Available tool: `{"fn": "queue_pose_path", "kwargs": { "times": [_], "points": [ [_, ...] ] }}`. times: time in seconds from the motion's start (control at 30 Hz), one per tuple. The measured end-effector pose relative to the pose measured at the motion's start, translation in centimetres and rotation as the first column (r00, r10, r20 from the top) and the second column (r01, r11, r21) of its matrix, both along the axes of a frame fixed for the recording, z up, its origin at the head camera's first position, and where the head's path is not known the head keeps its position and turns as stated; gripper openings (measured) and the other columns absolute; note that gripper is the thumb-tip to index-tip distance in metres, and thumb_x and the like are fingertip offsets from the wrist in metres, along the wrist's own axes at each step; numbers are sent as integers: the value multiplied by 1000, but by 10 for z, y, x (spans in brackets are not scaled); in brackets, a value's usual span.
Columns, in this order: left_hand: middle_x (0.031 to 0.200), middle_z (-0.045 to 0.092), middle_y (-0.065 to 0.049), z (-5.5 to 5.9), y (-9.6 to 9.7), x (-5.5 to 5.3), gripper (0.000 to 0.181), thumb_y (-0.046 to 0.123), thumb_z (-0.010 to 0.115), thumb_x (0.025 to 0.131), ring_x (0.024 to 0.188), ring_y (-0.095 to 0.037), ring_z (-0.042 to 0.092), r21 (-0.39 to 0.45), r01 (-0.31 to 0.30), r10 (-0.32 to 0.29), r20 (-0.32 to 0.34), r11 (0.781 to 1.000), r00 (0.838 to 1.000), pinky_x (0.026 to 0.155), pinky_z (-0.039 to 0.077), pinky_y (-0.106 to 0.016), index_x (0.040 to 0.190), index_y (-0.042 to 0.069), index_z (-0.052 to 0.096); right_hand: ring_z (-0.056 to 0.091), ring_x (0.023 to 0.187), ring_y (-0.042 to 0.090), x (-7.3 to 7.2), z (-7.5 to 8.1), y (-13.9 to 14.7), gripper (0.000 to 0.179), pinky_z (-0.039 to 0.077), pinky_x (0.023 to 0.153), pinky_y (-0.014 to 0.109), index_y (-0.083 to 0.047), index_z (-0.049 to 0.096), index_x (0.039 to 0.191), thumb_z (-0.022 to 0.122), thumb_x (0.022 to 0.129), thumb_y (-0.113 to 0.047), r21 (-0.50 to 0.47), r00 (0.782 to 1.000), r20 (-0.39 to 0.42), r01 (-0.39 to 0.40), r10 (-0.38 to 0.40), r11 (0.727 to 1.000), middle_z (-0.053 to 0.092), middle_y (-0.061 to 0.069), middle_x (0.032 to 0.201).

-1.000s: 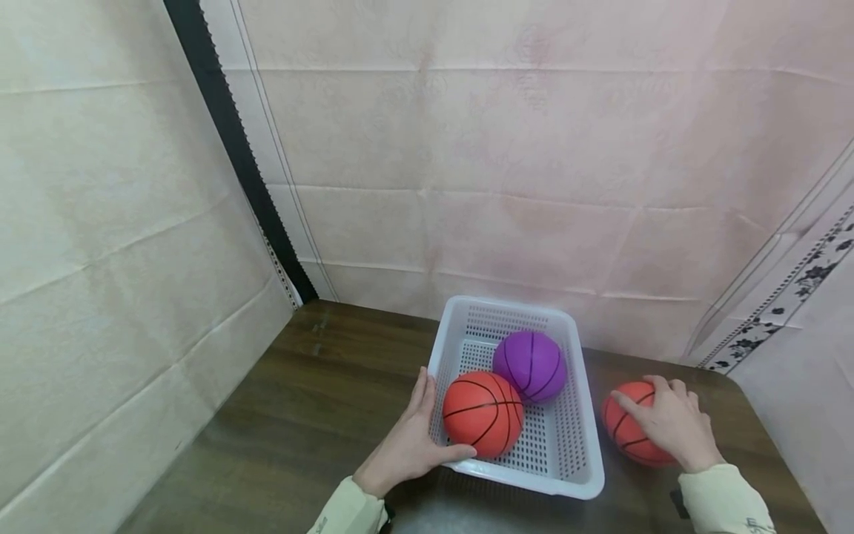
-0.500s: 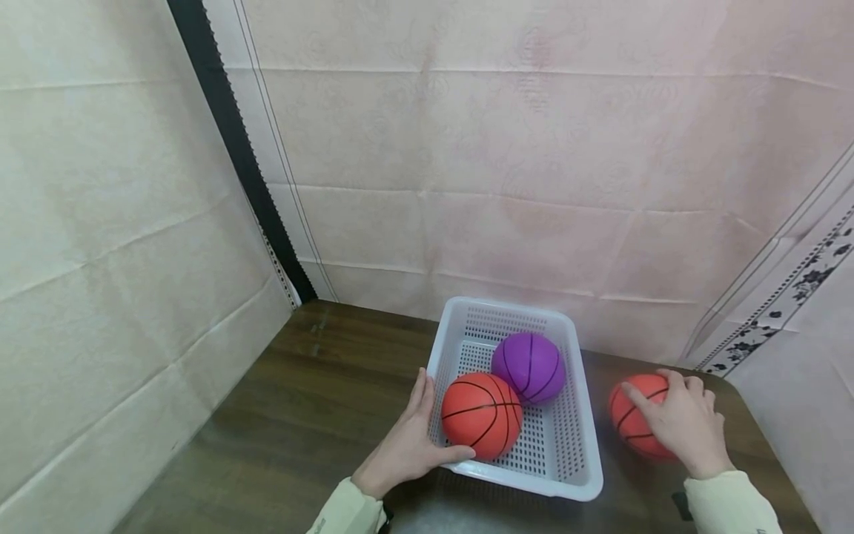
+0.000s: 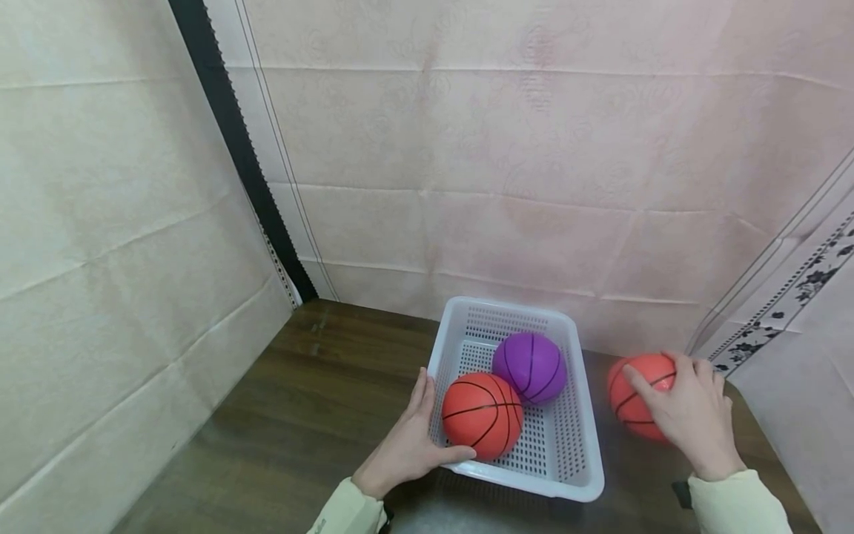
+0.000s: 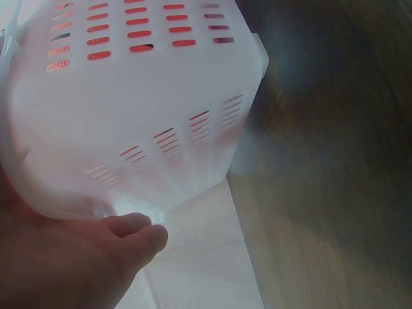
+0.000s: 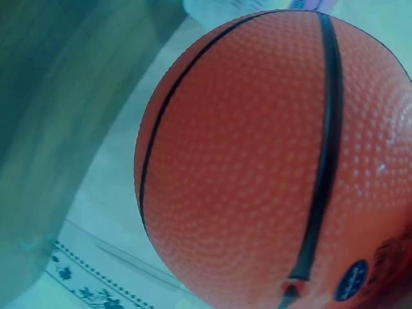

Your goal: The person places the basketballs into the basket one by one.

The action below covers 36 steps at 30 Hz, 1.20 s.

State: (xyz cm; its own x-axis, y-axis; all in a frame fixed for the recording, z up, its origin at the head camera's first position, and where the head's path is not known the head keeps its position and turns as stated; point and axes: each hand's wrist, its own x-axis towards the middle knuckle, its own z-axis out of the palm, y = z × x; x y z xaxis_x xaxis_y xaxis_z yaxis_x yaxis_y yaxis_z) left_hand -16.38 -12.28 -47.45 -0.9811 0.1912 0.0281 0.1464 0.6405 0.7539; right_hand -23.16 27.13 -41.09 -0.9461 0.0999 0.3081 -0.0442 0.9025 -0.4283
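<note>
A white plastic basket (image 3: 587, 460) with slotted walls stands on the table, holding an orange toy basketball (image 3: 482, 415) and a purple one (image 3: 530, 368). My left hand (image 3: 407, 449) grips the basket's near left corner, thumb over the front rim and fingers along the left side. In the left wrist view, the fingers (image 4: 138, 239) lie at the basket rim. To the right of the basket, my right hand (image 3: 697, 419) holds another orange basketball (image 3: 637, 404) from its right side and top. That ball (image 5: 257, 154) fills most of the right wrist view; the hand is out of sight there.
The dark wooden table (image 3: 280, 430) extends left of the basket. A pale cloth wall (image 3: 507, 185) rises close behind the basket, and another cloth wall (image 3: 100, 259) stands at the left. A flower-patterned strip (image 3: 767, 326) runs along the right corner.
My right hand has drawn the orange basketball slightly to the right, then lifted it upward. The left hand, the basket and the balls inside have stayed in place.
</note>
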Motion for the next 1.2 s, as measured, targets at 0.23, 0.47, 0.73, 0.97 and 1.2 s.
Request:
{"fn": "queue_pose_path", "kwargs": {
  "times": [0.23, 0.47, 0.73, 0.97, 1.2],
  "points": [
    [160, -19, 7, 0, 0, -1, 131, 74, 72, 66, 144, -34, 15, -9, -5, 5, 3, 1000, 1000, 106, 33, -56, 156, 9, 2, 34, 108, 51, 7, 13, -17, 79, 32, 71, 63, 7, 46, 132, 62, 87, -56, -38, 996, -82, -39, 36, 998, 41, 34, 119],
    [160, -19, 7, 1, 0, -2, 132, 73, 73, 66, 145, -33, 15, -5, -6, 6, 2, 1000, 1000, 107, 33, -55, 156, 10, 1, 37, 106, 45, 13, 28, -47, 69, 32, 72, 60, 1, 51, 130, 66, 87, -52, -77, 980, -140, -156, 144, 985, 44, 28, 118],
    [160, -18, 9, 1, 2, -3, 132, 72, 74, 65, 145, -32, 15, 3, -6, 6, 23, 1000, 1000, 107, 31, -56, 156, 12, 1, 39, 106, 38, 5, 22, -78, 67, 37, 75, 58, -3, 52, 129, 65, 87, -53, -74, 957, -127, -271, 260, 960, 46, 21, 119],
    [160, -18, 8, 1, 2, -3, 132, 72, 74, 66, 145, -31, 14, -10, 0, 0, 17, 1000, 1000, 108, 30, -55, 156, 12, 0, 39, 107, 38, -2, 13, -94, 73, 39, 76, 61, -4, 48, 135, 66, 86, -54, -77, 950, -127, -296, 285, 952, 44, 22, 120],
    [160, -19, 8, 2, 1, -3, 131, 70, 74, 67, 145, -30, 13, -19, 0, 1, 15, 1000, 1000, 109, 30, -54, 156, 13, -2, 22, 129, 49, -9, 6, -95, 95, 24, 92, 74, -15, 12, 157, 61, 88, -58, -71, 912, 7, -409, 410, 910, 17, 25, 151]
  ]
}}
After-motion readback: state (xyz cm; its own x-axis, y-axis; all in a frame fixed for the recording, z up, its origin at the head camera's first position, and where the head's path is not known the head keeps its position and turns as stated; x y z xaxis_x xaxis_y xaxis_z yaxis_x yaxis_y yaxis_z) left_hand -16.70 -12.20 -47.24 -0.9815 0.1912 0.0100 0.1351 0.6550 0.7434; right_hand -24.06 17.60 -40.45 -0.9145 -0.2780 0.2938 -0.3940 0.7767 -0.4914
